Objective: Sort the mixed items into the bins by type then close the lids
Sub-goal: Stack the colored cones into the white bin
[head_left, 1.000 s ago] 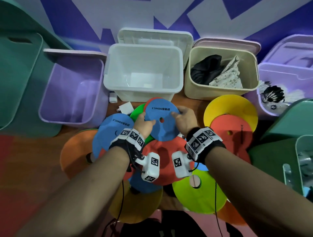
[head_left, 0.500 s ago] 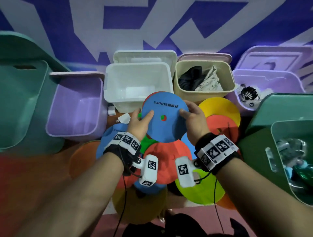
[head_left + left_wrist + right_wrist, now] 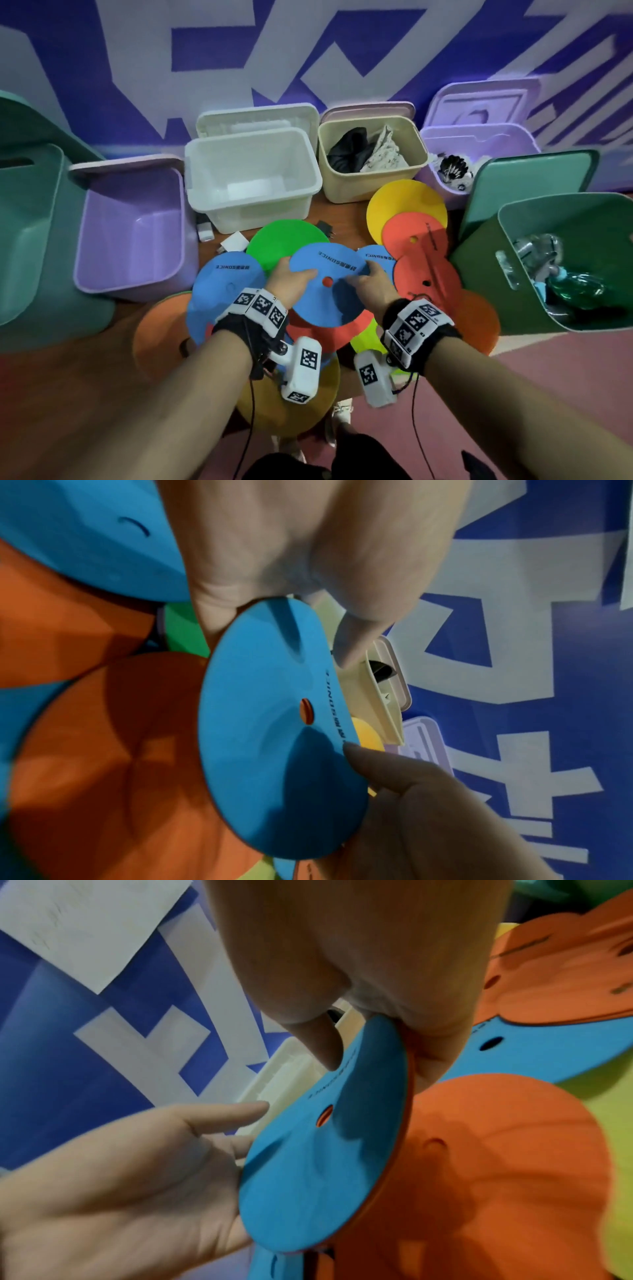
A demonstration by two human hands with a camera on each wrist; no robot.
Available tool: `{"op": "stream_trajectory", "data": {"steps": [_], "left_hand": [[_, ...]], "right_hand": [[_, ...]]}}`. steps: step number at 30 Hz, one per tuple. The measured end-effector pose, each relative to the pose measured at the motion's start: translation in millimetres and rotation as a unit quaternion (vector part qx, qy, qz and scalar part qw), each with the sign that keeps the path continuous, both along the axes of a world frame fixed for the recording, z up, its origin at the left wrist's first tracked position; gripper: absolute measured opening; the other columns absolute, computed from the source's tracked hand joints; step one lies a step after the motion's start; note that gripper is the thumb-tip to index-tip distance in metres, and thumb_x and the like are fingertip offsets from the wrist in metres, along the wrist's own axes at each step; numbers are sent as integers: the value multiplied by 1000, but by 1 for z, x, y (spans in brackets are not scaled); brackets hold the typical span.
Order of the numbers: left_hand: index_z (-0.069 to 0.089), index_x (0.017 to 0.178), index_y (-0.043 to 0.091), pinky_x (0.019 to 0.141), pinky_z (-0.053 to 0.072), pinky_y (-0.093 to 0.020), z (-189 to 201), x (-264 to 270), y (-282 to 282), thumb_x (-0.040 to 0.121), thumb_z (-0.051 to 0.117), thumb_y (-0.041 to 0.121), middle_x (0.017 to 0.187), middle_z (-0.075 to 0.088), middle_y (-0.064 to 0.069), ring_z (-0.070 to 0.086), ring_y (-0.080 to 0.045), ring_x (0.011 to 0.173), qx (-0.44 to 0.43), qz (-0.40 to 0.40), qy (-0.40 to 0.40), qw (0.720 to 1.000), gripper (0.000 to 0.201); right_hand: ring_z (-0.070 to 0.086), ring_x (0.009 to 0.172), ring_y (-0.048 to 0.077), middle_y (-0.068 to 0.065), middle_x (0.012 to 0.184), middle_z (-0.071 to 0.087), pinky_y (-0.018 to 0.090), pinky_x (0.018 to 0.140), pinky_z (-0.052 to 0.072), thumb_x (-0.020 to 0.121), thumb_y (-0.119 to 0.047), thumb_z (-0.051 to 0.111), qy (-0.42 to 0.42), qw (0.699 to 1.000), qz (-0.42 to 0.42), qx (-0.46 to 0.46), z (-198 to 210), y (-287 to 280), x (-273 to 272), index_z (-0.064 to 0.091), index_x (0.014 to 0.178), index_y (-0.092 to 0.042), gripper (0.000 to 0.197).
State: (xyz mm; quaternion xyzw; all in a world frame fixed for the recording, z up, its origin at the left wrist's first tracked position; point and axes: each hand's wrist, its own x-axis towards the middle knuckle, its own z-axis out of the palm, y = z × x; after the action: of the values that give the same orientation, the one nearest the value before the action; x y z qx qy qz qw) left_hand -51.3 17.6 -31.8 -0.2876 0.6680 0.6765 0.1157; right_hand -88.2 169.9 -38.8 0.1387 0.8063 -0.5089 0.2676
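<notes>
While both forearms reach forward from the bottom of the head view, the left hand (image 3: 289, 279) and the right hand (image 3: 368, 284) hold one blue disc (image 3: 325, 286) between them, lifted above the pile; the left thumb lies on the disc's top face with the fingers under its left edge, and the right thumb presses the top near the printed lettering with the fingers curled beneath the right edge; in the left wrist view the same blue disc (image 3: 274, 723) sits pinched at its rim, and an orange layer shows through its centre hole and along its edge in the right wrist view, so a second disc may lie against its underside, though I cannot tell for sure. Just below the hands a red-orange disc (image 3: 329, 334) lies flat, with a yellow disc (image 3: 260, 407) nearest the body; to the left lie another blue disc (image 3: 222, 284) and an orange disc (image 3: 157, 339); a green disc (image 3: 284, 240) lies just beyond the held one. Farther back the open bins stand in a row: a purple bin (image 3: 133, 226), a white bin (image 3: 253, 178) and a beige bin (image 3: 371, 161) holding dark and patterned cloth; a green bin (image 3: 561, 260) at the right holds clear plastic items.
</notes>
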Motion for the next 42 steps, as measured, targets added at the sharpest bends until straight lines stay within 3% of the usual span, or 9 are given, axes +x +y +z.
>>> {"op": "stream_trajectory", "data": {"steps": [5, 13, 18, 23, 26, 28, 32, 38, 42], "left_hand": [[65, 110, 4, 91, 53, -50, -26, 18, 6, 57, 67, 33, 105, 71, -14, 68, -29, 98, -8, -36, -26, 999, 61], [63, 77, 16, 90, 49, -57, -18, 32, 26, 75, 64, 15, 99, 68, -19, 65, -34, 93, 45, -36, -62, 996, 2], [66, 95, 4, 85, 50, -65, -55, 31, 26, 56, 66, 31, 103, 70, -24, 66, -44, 96, 56, -24, -79, 995, 48], [65, 105, 6, 86, 55, -53, -25, 31, 29, 80, 67, 20, 109, 70, -17, 68, -35, 97, 47, -9, -119, 992, 28], [62, 96, 11, 73, 54, -35, -21, 30, 33, 93, 57, 9, 107, 68, -13, 65, -31, 94, 63, 0, -138, 988, 7], [60, 99, 13, 73, 51, -33, -26, 30, 35, 93, 57, 11, 109, 66, -10, 63, -27, 96, 48, -3, -139, 989, 7], [61, 91, 14, 93, 52, -48, -36, 32, 33, 86, 64, 16, 111, 69, -12, 65, -30, 102, 11, 5, -132, 991, 6], [67, 88, 17, 77, 52, -34, -42, 32, 28, 71, 67, 31, 114, 62, -13, 64, -29, 93, -100, 12, -133, 986, 22], [69, 88, 17, 82, 53, -35, -43, 34, 26, 66, 64, 37, 116, 60, -15, 64, -30, 93, -110, 0, -143, 984, 31]], "right_hand": [[55, 118, 33, 15, 126, 57, 44, 101, 43, 87, -12, 56, -2, 994, 38, 102, -12, 8, 24, 47, 128, -4, 43], [54, 117, 35, 17, 130, 55, 45, 100, 44, 89, -17, 56, -11, 988, 37, 146, -18, 25, 23, 47, 132, -6, 46], [54, 115, 35, 16, 128, 58, 46, 98, 45, 88, -15, 55, -10, 990, 27, 136, -24, 30, 23, 49, 131, -6, 44], [55, 114, 35, 16, 126, 58, 44, 97, 45, 89, -16, 55, -22, 988, 49, 143, -29, 32, 19, 53, 128, -7, 40], [52, 116, 37, 17, 133, 51, 47, 99, 44, 87, -20, 56, -12, 988, 33, 151, -32, 34, 18, 44, 137, -11, 52], [54, 115, 36, 15, 131, 54, 48, 99, 45, 87, -21, 57, -10, 989, 28, 142, -34, 34, 17, 46, 134, -9, 49], [58, 108, 34, 14, 118, 62, 46, 97, 46, 90, -18, 57, -10, 995, 9, 99, -31, 34, 15, 55, 115, -4, 29], [60, 103, 33, 15, 113, 64, 49, 95, 47, 92, -17, 57, 3, 998, 26, 55, -23, 30, 14, 58, 110, -4, 23], [57, 109, 34, 18, 118, 62, 42, 96, 45, 93, -14, 54, -27, 995, 56, 74, -23, 24, 14, 56, 114, -1, 26]]}}
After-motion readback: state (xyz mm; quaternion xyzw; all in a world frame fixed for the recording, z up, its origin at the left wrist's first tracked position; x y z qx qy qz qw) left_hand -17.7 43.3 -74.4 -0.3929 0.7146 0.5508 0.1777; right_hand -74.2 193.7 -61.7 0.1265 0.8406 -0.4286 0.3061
